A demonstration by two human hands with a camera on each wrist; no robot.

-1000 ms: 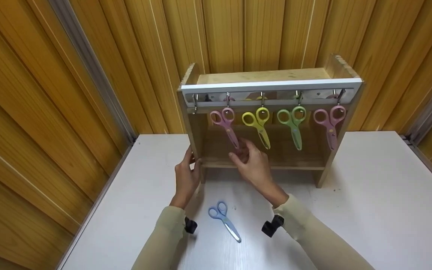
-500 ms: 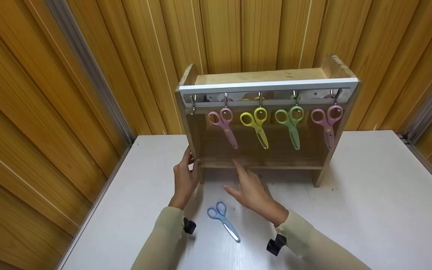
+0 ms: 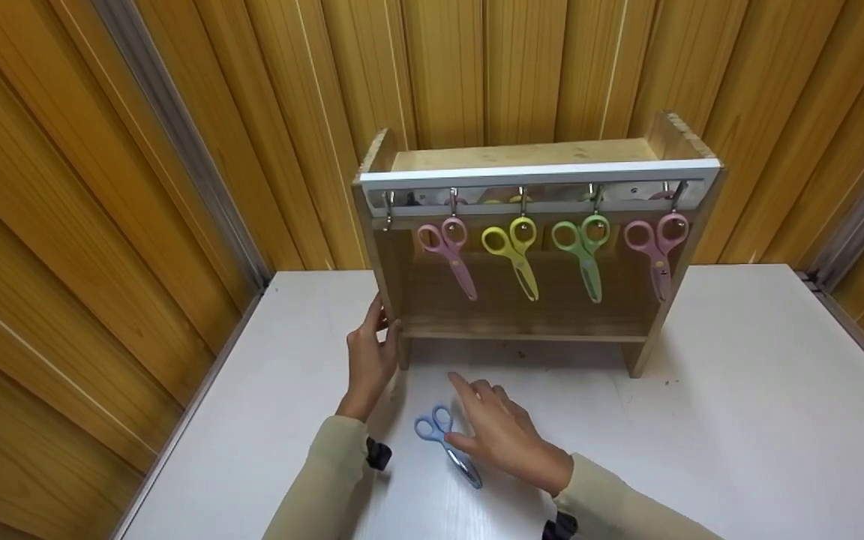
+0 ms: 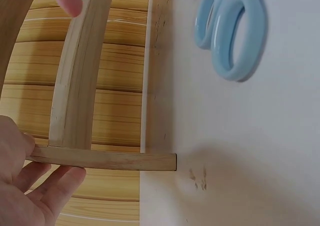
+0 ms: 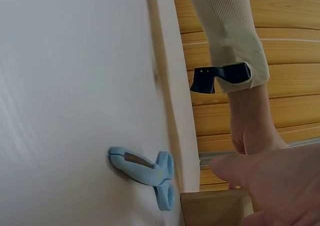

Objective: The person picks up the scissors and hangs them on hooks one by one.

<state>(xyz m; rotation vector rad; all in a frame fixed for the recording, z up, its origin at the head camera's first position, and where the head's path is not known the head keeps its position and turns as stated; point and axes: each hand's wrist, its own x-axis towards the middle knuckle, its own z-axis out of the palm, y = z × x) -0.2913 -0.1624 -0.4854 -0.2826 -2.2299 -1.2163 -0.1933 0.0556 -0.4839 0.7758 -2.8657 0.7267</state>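
My left hand [image 3: 372,360] grips the lower left side panel of a small wooden rack [image 3: 526,154]. In the left wrist view, its thumb and fingers lie on opposite faces of that panel [image 4: 110,159]. Blue scissors [image 3: 463,466] lie on the table in front of the rack, handles pointing away from me. Over them, on their right side, hovers my right hand [image 3: 503,435], fingers extended, holding nothing. Its thumb covers part of the scissors in the head view. The right wrist view has the same blue scissors [image 5: 145,172] apart from the fingers.
Along the rack's metal rail [image 3: 552,176] hang pink scissors [image 3: 449,255], yellow scissors [image 3: 516,255], green scissors [image 3: 586,255] and another pair of pink scissors [image 3: 658,255]. The leftmost hook [image 3: 388,211] bears nothing. Wood-panelled walls [image 3: 522,67] enclose the white table [image 3: 762,420].
My right hand has drawn back from inside the rack, moving down toward me to the blue scissors, its fingers extending. My left hand has stayed on the side panel.
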